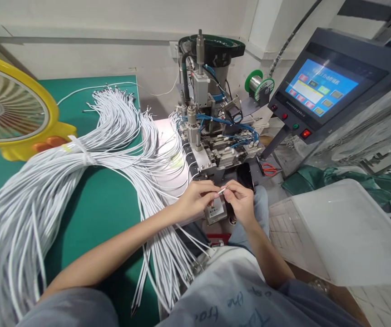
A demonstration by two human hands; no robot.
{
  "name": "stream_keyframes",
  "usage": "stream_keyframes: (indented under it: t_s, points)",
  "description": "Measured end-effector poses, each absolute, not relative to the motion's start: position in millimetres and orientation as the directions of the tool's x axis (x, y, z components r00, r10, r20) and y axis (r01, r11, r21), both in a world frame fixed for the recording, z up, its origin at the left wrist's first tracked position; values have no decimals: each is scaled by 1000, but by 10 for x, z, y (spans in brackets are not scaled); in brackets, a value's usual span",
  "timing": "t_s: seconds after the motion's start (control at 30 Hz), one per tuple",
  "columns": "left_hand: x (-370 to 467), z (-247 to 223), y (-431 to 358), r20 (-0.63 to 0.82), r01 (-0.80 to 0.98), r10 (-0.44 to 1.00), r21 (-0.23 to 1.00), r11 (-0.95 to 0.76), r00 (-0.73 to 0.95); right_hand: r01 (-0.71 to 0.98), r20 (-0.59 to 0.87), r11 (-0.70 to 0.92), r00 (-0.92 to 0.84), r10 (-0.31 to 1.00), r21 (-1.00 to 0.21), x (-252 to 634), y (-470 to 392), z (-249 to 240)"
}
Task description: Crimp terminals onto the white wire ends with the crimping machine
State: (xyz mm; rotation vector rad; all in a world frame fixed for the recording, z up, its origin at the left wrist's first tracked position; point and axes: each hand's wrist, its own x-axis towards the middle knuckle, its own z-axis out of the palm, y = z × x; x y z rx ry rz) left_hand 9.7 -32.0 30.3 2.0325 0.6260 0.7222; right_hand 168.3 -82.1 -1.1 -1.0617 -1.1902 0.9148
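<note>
On the green table (105,195), many white cables (55,175) are lying in a tied bundle. Near the machine (193,131), my left hand (197,200) and right hand (241,202) are both pinching one white cable end (221,191) between nearly closed fingertips.

"Where's the fan (14,106)?"
"Upper left of the frame, beside the cable bundle (57,168) on the table (103,200)."
"And the machine (207,120)?"
"Top centre, beyond the left hand (197,200) and right hand (241,202); the screen (321,87) is upper right, the bin (355,231) lower right."
</note>
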Motion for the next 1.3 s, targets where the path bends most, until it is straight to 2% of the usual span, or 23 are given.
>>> stream_keyframes:
  t_s: [0.1, 0.3, 0.4, 0.53, 0.57, 0.63, 0.7, 0.8, 0.9, 0.97, 1.0, 1.07, 1.17, 1.23, 1.3]
  points:
    - [85, 293, -309, 261, 156, 631, 836, -527, 731, 51, 265, 261, 118, 957, -964, 1741, -813, 54]
    - [79, 261, -275, 355, 163, 549, 711, -684, 757, 235, 218, 214, -10, 976, -948, 1875, -778, 162]
    - [91, 238, -286, 368, 162, 560, 712, -683, 742, 244, 261, 241, 52, 964, -939, 1844, -786, 129]
    - [120, 225, -339, 413, 133, 604, 742, -657, 681, 90, 237, 224, 179, 955, -971, 1700, -836, 5]
    - [128, 225, -354, 421, 135, 614, 743, -656, 668, 89, 237, 223, 216, 947, -971, 1661, -853, -21]
    - [137, 225, -380, 438, 165, 620, 716, -678, 651, 207, 299, 246, 291, 909, -947, 1600, -887, -49]
    - [136, 222, -395, 455, 239, 597, 626, -743, 661, 422, 420, 273, 306, 854, -864, 1571, -909, -39]
    - [118, 215, -396, 480, 389, 503, 322, -863, 719, 665, 522, 273, 204, 828, -695, 1583, -909, 27]
    - [93, 216, -380, 500, 446, 385, -3, -895, 776, 739, 476, 244, 116, 872, -627, 1631, -866, 99]
    - [79, 219, -363, 496, 437, 340, -91, -895, 799, 713, 423, 245, 80, 903, -657, 1669, -823, 128]
    - [75, 217, -354, 486, 431, 338, -92, -898, 806, 680, 399, 251, 68, 914, -689, 1688, -801, 135]
    - [72, 207, -339, 463, 437, 385, -5, -900, 798, 595, 372, 269, 55, 926, -757, 1719, -765, 134]
    - [87, 181, -326, 435, 429, 529, 311, -848, 729, 481, 385, 308, 67, 921, -821, 1730, -741, 112]
    - [108, 171, -326, 411, 364, 618, 544, -756, 670, 422, 414, 336, 106, 904, -842, 1705, -745, 89]
    - [132, 172, -336, 365, 284, 682, 710, -644, 633, 376, 439, 355, 164, 884, -856, 1660, -758, 63]
